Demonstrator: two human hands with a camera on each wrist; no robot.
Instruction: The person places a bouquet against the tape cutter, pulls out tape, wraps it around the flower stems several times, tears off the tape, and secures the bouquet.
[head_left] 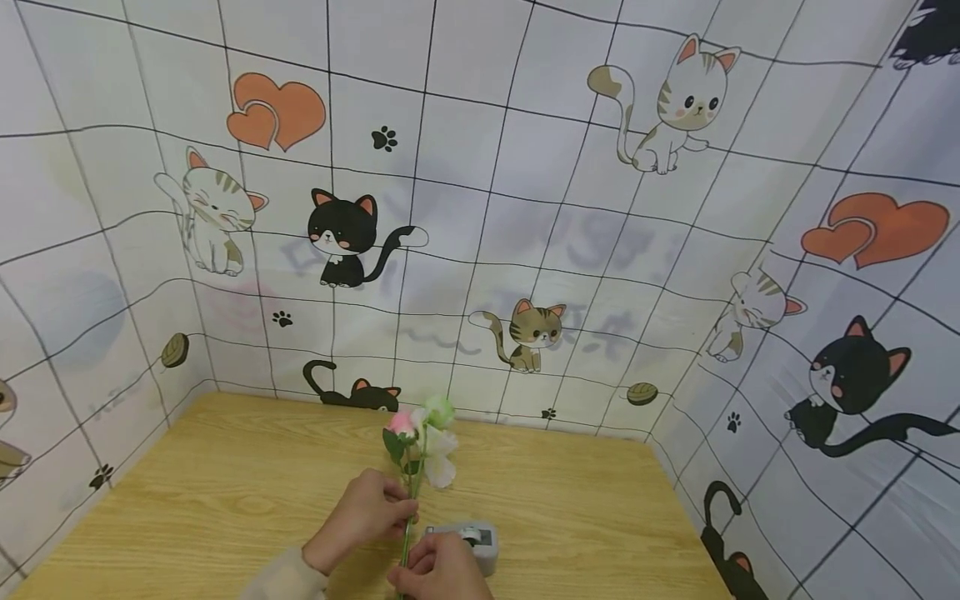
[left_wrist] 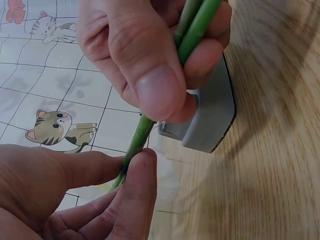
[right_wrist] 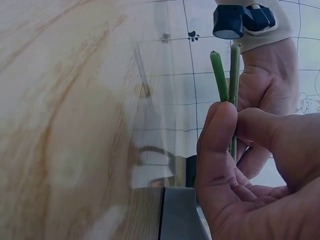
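Artificial flowers with a pink bud (head_left: 402,422) and pale white-green blooms (head_left: 438,446) stand upright over the table on green stems (left_wrist: 137,142). My left hand (head_left: 367,507) pinches the stems between thumb and fingers, below the blooms. Lower down, my right hand (head_left: 450,571) pinches them near their cut ends. Two stem ends, one a bright green stem (right_wrist: 218,72), stick out past the right thumb and finger in the right wrist view. A grey tape dispenser (head_left: 487,550) sits on the table right beside the right hand, which partly hides it.
The wooden table (head_left: 585,500) meets a cat-patterned white sheet (head_left: 465,225) at the back and both sides. A dark wrist camera (right_wrist: 228,22) is strapped at the left sleeve.
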